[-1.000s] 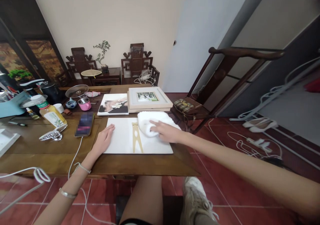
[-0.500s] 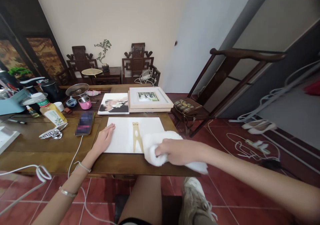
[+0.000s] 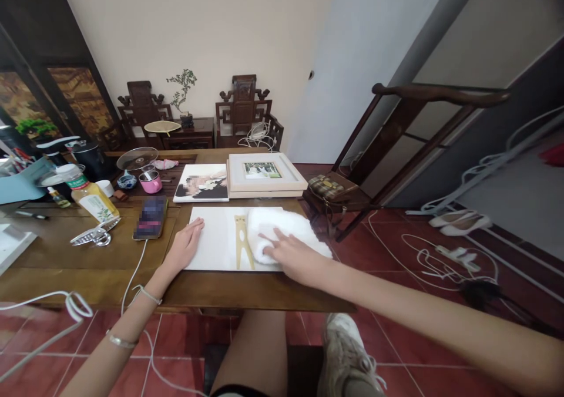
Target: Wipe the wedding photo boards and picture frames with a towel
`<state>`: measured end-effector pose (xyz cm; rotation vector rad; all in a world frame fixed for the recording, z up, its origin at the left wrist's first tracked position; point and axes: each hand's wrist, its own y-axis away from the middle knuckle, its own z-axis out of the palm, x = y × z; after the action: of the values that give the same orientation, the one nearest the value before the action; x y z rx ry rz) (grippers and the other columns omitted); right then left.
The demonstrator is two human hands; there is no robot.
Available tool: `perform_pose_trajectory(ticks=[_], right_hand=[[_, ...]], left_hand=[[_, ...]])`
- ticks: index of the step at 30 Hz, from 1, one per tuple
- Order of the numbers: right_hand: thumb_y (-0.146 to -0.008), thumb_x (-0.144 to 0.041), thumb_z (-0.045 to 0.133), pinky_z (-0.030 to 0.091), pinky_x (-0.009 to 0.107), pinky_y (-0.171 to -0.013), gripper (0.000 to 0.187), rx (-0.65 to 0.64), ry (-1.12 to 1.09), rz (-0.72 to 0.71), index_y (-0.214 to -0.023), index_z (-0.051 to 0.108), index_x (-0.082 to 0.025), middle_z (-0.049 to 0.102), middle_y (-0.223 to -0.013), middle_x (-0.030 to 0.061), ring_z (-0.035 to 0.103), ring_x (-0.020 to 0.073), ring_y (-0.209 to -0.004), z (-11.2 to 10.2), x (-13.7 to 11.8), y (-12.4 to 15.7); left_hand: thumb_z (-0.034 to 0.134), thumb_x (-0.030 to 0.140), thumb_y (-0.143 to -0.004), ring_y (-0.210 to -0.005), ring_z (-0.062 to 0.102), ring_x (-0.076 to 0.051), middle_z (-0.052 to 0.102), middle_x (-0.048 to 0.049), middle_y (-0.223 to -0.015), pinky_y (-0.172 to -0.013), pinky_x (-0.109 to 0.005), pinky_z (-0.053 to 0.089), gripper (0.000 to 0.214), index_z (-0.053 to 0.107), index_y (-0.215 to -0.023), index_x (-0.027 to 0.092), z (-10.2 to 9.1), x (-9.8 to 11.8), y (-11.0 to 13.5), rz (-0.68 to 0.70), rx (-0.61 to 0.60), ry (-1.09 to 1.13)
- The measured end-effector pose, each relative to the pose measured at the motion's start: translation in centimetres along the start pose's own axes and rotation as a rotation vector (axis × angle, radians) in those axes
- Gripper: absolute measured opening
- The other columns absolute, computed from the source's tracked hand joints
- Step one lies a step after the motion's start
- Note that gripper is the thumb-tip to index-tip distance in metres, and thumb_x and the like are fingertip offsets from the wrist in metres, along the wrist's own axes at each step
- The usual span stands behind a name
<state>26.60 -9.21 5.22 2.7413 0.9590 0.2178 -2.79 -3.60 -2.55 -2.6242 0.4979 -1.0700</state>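
The right hand (image 3: 300,259), visible fingers spread, presses a white towel (image 3: 288,221), probably soft, light, best gathered by folds. The left hand (image 3: 185,246) lies flat.

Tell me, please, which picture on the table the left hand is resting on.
The nearest one, the white panel with the tan figure: the left hand rests on its left edge. The photo panel and the framed picture lie farther back, untouched.

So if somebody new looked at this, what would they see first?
Probably the fluffy white cloth under the right fingers, on the right part of a white board. Left of it, a yellow animal-like shape stands out. Behind the board, a framed picture lies toward the far side of the table.
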Motion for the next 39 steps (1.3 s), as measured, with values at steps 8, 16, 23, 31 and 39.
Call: perform_pose_trajectory(ticks=[8,16,23,31,39], right_hand=[[-0.068,0.007,0.040,0.048,0.037,-0.076,0.049,-0.087,-0.112,0.012,-0.104,0.065,-0.014,0.067,-0.094,0.0170,0.063,0.0310,-0.099,-2.0,-2.0,2.5],[-0.068,0.008,0.041,0.035,0.057,-0.102,0.058,0.110,-0.004,-0.027,-0.120,0.057,-0.013,0.033,-0.153,0.0146,0.023,0.0389,-0.141,1.0,4.4,-3.3],[-0.072,0.005,0.038,0.048,0.047,-0.083,0.049,0.037,-0.112,0.036,-0.112,0.061,-0.010,0.063,-0.112,0.0225,0.051,0.0393,-0.120,-1.0,-0.5,-0.8],[-0.071,0.006,0.038,0.044,0.044,-0.092,0.052,-0.003,-0.213,-0.006,-0.115,0.058,-0.011,0.061,-0.115,0.0206,0.047,0.0361,-0.126,-0.8,-2.3,1.4],[-0.073,0.004,0.040,0.029,0.060,-0.104,0.052,0.216,-0.161,0.002,-0.120,0.056,-0.010,0.039,-0.148,0.0189,0.023,0.0374,-0.140,0.5,1.3,-5.5]], left_hand=[[0.029,0.048,-0.098,-0.129,0.051,-0.023,0.060,-0.0148,-0.132,-0.114,-0.041,0.033,0.057,0.067,-0.117,0.010,-0.1,0.1,0.1,-0.001,-0.007,-0.010],[0.029,0.045,-0.099,-0.129,0.051,-0.022,0.060,-0.0132,-0.132,-0.114,-0.041,0.034,0.055,0.066,-0.118,0.011,0.0,-0.3,0.1,0.009,-0.005,-0.021],[0.029,0.045,-0.099,-0.130,0.051,-0.023,0.059,-0.0146,-0.133,-0.114,-0.041,0.033,0.056,0.066,-0.119,0.009,0.0,-0.2,0.1,0.013,-0.008,-0.023],[0.030,0.044,-0.098,-0.129,0.052,-0.024,0.061,-0.0163,-0.131,-0.113,-0.041,0.034,0.056,0.066,-0.118,0.006,0.1,-0.2,0.0,0.024,-0.004,-0.032],[0.033,0.044,-0.097,-0.128,0.052,-0.024,0.060,-0.0161,-0.131,-0.113,-0.041,0.035,0.054,0.066,-0.118,0.007,0.1,-0.3,0.1,0.019,0.002,-0.033]])
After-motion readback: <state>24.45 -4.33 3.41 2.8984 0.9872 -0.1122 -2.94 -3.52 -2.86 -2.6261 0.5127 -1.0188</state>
